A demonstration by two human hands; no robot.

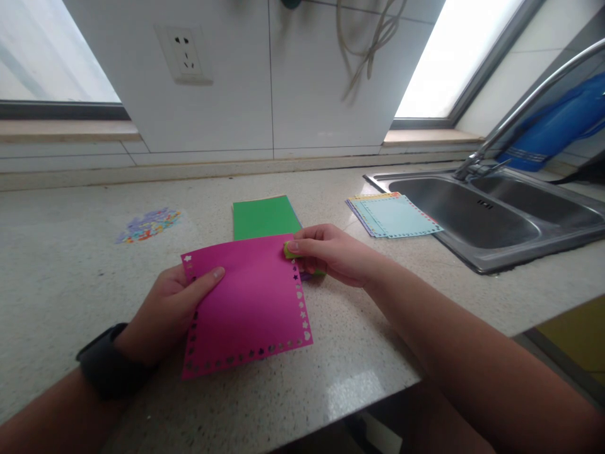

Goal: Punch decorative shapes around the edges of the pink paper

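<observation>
A magenta sheet of paper (pixel 250 296) is held up over the counter, with small stars, hearts and flowers cut along its left, bottom and right edges. My left hand (pixel 177 293) pinches its left side, thumb on top and the fingers hidden behind. At the upper right corner of the sheet, my right hand (pixel 328 252) is closed around a small yellow-green paper punch (pixel 290 250), mostly covered by the fingers. Behind the magenta sheet lies a stack of green paper (pixel 265 215). Something purple and green shows below my right hand, partly hidden.
Small coloured paper cutouts (pixel 151 226) lie in a pile at the left. Light blue punched sheets (pixel 392 216) are stacked beside the steel sink (pixel 454 208) at the right. A socket (pixel 186 53) is on the wall; the counter's front edge runs below.
</observation>
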